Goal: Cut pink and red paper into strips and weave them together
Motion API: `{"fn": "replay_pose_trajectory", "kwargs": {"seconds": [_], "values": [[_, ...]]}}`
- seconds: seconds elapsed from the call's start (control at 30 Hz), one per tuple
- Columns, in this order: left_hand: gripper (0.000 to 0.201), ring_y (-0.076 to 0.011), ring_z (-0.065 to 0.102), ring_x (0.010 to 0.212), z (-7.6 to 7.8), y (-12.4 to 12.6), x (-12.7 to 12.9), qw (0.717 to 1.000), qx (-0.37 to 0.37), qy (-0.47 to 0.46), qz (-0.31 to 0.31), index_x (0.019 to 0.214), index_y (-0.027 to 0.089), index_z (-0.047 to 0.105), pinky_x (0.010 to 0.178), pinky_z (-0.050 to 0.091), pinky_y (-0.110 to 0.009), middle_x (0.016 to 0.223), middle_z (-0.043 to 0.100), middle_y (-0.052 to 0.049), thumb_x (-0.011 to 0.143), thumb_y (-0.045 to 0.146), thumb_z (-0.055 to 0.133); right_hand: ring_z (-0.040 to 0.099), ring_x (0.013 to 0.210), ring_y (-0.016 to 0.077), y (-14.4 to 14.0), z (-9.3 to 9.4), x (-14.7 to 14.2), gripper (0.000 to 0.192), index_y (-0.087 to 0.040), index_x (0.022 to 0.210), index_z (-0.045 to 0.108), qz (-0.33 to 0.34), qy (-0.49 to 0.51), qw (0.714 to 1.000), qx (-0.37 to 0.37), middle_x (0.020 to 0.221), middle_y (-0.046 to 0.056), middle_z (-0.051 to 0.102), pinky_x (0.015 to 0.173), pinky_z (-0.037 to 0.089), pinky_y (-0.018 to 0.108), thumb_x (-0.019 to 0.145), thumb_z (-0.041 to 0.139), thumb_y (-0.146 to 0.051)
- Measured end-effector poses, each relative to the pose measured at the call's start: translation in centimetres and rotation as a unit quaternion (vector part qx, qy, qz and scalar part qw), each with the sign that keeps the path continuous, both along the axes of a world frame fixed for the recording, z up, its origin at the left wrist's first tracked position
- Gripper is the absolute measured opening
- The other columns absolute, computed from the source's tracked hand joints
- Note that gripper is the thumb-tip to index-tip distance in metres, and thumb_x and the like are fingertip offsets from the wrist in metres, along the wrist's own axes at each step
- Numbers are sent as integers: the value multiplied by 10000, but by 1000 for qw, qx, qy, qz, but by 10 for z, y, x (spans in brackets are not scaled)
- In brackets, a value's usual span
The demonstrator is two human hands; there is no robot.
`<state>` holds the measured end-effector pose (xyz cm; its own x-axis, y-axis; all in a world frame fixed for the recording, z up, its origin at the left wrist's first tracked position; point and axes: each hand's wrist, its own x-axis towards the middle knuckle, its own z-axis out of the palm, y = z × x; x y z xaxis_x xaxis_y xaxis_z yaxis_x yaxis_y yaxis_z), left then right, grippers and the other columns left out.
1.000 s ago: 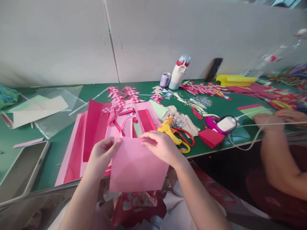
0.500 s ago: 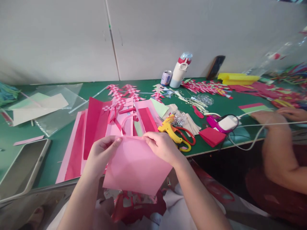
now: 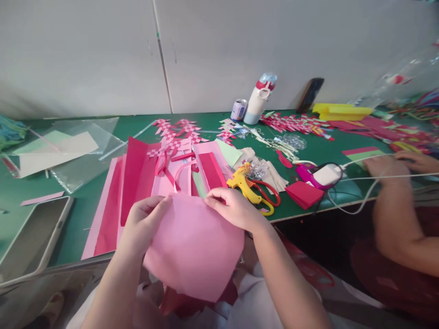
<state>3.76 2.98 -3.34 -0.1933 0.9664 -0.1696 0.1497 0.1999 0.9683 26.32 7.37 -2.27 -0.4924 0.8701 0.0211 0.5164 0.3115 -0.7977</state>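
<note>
We pinch a pink sheet (image 3: 195, 246) by its far edge, left hand (image 3: 146, 220) at the left corner, right hand (image 3: 237, 209) farther along. It hangs bowed at the near edge of the table (image 3: 76, 219); toward the table's back, a can (image 3: 239, 109) and a bottle (image 3: 255, 104) stand.

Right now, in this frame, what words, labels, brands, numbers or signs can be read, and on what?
None can be read.
Small can beside the white bottle: markings too small and blurred to read.
Held pink sheet: no lettering shows.
</note>
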Motion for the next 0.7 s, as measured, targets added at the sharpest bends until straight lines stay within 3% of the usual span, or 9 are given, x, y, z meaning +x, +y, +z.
{"fn": "replay_pose_trajectory", "kwargs": {"seconds": [0.1, 0.23, 0.4, 0.53, 0.7], "values": [[334, -103, 432, 526, 5, -5, 6, 998, 8, 56, 33, 657, 165, 670, 446, 327, -199, 543, 505, 15, 742, 487, 650, 570, 946, 187, -8, 0, -11, 114, -204, 980, 605, -77, -14, 979, 187, 957, 51, 627, 848, 430, 315, 886, 544, -227], [319, -138, 529, 616, 3, -10, 9, 998, 12, 37, 55, 783, 182, 723, 512, 407, -212, 638, 620, 1, 751, 491, 650, 553, 980, 177, -22, 2, -29, 207, -230, 1031, 653, -73, -10, 941, 331, 1001, 58, 629, 910, 434, 327, 920, 483, -191], [333, -170, 599, 680, 1, -15, 6, 997, 39, 2, 60, 868, 176, 742, 584, 468, -242, 714, 678, -17, 744, 478, 675, 544, 1050, 201, -30, 0, -41, 327, -218, 1201, 619, -82, -22, 927, 366, 1107, 72, 639, 964, 421, 359, 900, 564, -335], [319, -157, 588, 622, 4, -22, 2, 998, 41, -22, 50, 840, 167, 741, 577, 474, -249, 621, 641, -2, 750, 467, 680, 561, 1037, 206, -31, 0, -46, 367, -201, 1213, 615, -81, -12, 925, 370, 1093, 78, 651, 950, 439, 369, 886, 586, -364], [259, -174, 639, 720, 7, -30, -4, 997, 69, -18, 34, 888, 188, 741, 659, 514, -266, 752, 711, -23, 767, 411, 689, 587, 998, 196, -30, 3, -51, 368, -177, 1185, 628, -58, 32, 937, 343, 1072, 83, 655, 891, 476, 345, 867, 615, -361]]}}
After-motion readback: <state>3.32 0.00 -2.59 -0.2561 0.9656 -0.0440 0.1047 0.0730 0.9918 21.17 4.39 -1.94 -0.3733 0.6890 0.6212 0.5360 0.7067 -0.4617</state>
